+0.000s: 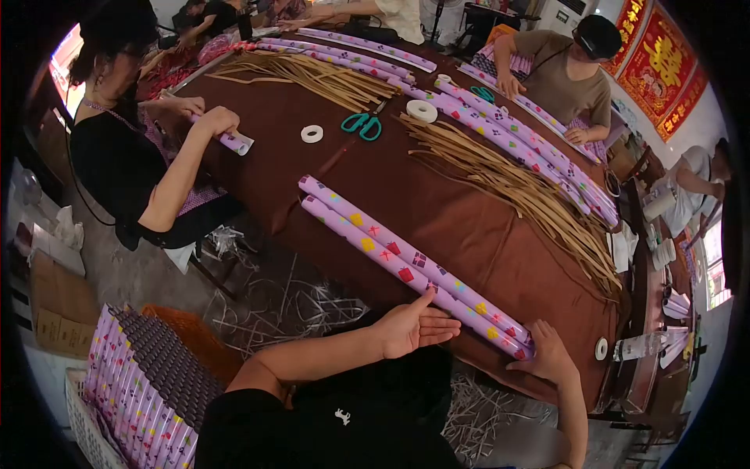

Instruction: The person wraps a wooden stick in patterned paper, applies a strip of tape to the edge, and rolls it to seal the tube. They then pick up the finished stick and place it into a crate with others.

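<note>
Two long purple patterned rolls (391,254) lie side by side on the brown cloth of the table (461,234), slanting down toward the right. My left hand (418,324) is at the near edge of the closer roll, palm up with fingers stretched out and the thumb against the roll. At the right ends of both rolls is my right hand (544,353), its fingers spread over and around the ends. Farther off are green-handled scissors (362,126) and a white tape roll (312,134).
Brown strips (516,195) and more purple rolls (508,137) cover the far side. One person (117,148) works at the left, another (574,74) at the far right. A tape roll (601,349) and a bottle (637,347) are at right; a crate (86,422) of rolls stands lower left.
</note>
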Demonstrator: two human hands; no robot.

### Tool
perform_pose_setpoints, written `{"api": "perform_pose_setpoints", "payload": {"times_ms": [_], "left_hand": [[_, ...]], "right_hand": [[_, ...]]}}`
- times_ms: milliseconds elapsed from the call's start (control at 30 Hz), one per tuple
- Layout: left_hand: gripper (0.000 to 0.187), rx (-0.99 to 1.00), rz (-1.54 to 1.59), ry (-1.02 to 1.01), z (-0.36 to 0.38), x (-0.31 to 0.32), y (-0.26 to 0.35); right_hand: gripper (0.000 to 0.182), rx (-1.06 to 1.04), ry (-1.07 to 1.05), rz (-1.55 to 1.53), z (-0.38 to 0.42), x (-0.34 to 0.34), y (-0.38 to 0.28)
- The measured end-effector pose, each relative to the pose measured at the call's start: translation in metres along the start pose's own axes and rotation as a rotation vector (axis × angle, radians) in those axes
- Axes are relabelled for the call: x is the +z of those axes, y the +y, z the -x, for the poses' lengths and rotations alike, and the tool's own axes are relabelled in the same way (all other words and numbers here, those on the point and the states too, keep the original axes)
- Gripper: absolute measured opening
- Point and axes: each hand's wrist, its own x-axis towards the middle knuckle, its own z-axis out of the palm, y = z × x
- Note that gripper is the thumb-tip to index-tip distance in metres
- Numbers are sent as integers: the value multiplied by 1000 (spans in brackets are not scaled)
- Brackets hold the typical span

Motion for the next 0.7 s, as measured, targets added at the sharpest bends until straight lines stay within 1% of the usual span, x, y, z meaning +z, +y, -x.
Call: {"api": "perform_pose_setpoints", "payload": {"times_ms": [67,100,167,200,267,300,367,400,433,500,533,567,600,633,667,700], "left_hand": [[60,18,-19,-40,-1,-4,-2],[60,20,-28,-43,-1,-7,-3],[50,-21,-92,-49,3,-8,0],[45,-20,-170,-14,11,-4,1],[45,-18,-490,-41,20,-3,4],[52,12,-637,-39,25,-1,2],[54,144,-756,17,19,-9,-9],[54,149,-685,28,21,-12,-12],[54,154,-684,27,22,-11,-15],[51,365,-466,-31,21,-5,-22],[51,370,-460,-28,23,2,-24],[50,442,-293,-71,26,13,-24],[51,509,-126,-116,29,22,-24],[46,489,-51,-176,33,27,-22],[46,484,-52,-180,32,28,-22],[50,491,-24,-193,30,29,-21]], "right_hand": [[72,87,-70,-62,2,2,-3],[72,88,-60,-61,5,4,-4],[67,115,-88,-153,15,12,-9],[62,101,-54,-122,19,13,-17],[58,154,-10,-171,31,17,-32],[59,237,-63,-153,37,17,-43],[60,222,-2,-196,49,34,-55],[61,252,4,-188,57,48,-55],[61,249,5,-185,58,49,-65],[68,374,78,-380,59,48,-98],[65,411,33,-348,61,54,-105],[62,450,-10,-317,64,58,-107],[62,449,-9,-315,62,60,-100],[62,457,-21,-344,62,60,-100],[61,467,-33,-375,64,61,-100],[61,478,-44,-407,65,62,-101]]}}
